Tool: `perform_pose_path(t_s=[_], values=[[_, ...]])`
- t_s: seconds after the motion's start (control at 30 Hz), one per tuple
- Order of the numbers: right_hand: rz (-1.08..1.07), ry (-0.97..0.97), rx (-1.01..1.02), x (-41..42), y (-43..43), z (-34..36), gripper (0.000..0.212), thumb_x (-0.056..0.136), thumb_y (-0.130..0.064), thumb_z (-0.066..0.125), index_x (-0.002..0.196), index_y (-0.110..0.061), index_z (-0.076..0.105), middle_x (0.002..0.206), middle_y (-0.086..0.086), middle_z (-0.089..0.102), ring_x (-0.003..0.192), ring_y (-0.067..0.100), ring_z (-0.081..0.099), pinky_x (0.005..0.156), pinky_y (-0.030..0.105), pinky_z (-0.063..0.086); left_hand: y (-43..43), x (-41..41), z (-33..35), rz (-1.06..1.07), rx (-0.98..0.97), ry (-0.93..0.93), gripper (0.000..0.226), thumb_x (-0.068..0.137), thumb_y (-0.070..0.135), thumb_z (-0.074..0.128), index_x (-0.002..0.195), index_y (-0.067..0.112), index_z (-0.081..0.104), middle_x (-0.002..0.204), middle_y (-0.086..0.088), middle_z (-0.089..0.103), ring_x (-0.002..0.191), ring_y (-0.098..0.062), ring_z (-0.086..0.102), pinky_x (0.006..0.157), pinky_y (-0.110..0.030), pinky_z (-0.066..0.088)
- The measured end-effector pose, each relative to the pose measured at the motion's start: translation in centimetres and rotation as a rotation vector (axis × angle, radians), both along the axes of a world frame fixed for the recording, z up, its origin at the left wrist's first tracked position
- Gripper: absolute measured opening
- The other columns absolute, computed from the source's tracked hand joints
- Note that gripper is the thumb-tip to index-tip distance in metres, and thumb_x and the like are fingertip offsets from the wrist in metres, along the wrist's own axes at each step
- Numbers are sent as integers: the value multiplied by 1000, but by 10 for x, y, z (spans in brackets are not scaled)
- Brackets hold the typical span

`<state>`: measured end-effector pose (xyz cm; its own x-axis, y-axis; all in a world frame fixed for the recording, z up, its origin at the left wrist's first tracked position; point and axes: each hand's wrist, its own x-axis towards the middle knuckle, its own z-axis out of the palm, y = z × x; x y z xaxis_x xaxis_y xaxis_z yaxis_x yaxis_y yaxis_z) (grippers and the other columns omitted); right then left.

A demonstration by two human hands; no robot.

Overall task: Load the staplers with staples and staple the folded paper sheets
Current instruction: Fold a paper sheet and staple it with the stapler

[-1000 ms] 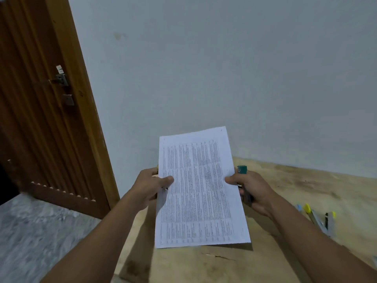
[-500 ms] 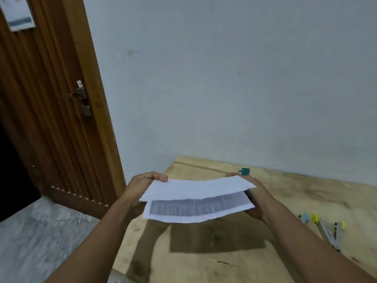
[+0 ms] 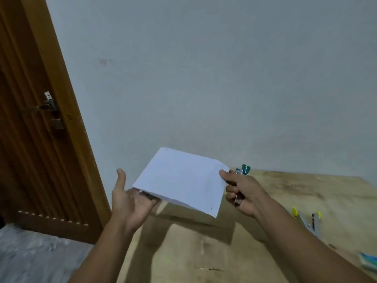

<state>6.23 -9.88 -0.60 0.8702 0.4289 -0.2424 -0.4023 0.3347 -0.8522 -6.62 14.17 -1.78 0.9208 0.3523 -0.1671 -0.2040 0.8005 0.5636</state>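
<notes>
Pinching folded paper (image 3: pixel 181 180), gripping stapler (image 3: pixel 244 169): right hand (image 3: pixel 242 193); left hand (image 3: pixel 130 201) beneath.

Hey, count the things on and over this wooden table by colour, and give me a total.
White, folded paper: 1
Teal, teal stapler in the right hand: 1
Yellow, yellow-tipped stapler arms, perhaps one opened stapler: 2
Blue-green, blue-green item cut off by the frame: 1
Total: 5

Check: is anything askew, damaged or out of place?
Nothing damaged. The yellow-tipped stapler lies splayed open on the table; the right hand grips a teal stapler while pinching the folded paper, an awkward double hold.
</notes>
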Motion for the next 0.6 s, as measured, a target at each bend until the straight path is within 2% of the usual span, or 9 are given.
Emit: perform_pose_path(t_s=[0.07,0.1,0.2,0.27,0.37,0.47,0.53,0.6], values=[[-66,-19,-9,-1,1,7,12,86,-5,72,89,-12,63,68,-2,60,36,5,30,34,17,29,-27,-9,-10,-97,-21,-89,99,62,78,62,130,7,51,131,-25,59,120,-42,57,99,-60,42],[-104,-43,-43,1,2,8,16,84,-7,74,97,-10,65,78,1,61,38,6,30,35,18,30,-37,-13,-6,-130,-20,-127,104,53,75,71,128,6,52,130,-24,60,121,-41,57,100,-60,44],[-195,-87,-109,3,0,11,27,82,-9,77,106,-9,65,82,4,57,41,8,31,36,20,31,-57,-5,0,-122,-61,-132,94,33,44,97,109,6,59,109,-11,65,106,-31,64,82,-46,57],[-184,-97,-101,1,-2,10,20,83,-9,76,101,-11,66,82,2,59,42,8,30,36,20,31,-68,-3,3,-57,-97,-98,78,45,30,96,112,12,60,109,-10,61,100,-28,62,78,-40,57],[-169,-121,-128,-3,-2,7,19,83,-9,76,97,-12,64,81,3,58,44,9,30,37,21,31,-75,-1,13,-94,-80,-66,45,81,24,72,123,14,61,119,-15,64,106,-32,63,89,-47,55],[-176,-174,-196,-9,0,10,24,81,-8,77,89,-15,56,77,4,50,46,11,29,39,22,31,-79,0,23,-53,2,-17,28,85,2,65,113,1,63,125,-16,65,103,-27,68,87,-41,58],[-177,-202,-232,-12,3,12,29,80,-8,78,90,-15,52,77,6,47,47,12,29,41,23,32,-78,0,27,-28,11,15,20,87,0,63,107,0,65,119,-17,68,102,-28,68,90,-41,56],[-185,-228,-266,-16,6,13,31,80,-9,79,88,-15,49,75,7,44,47,13,29,43,24,32,-79,-3,32,-98,17,17,25,89,3,63,113,1,65,114,-18,71,108,-33,67,97,-44,51]])
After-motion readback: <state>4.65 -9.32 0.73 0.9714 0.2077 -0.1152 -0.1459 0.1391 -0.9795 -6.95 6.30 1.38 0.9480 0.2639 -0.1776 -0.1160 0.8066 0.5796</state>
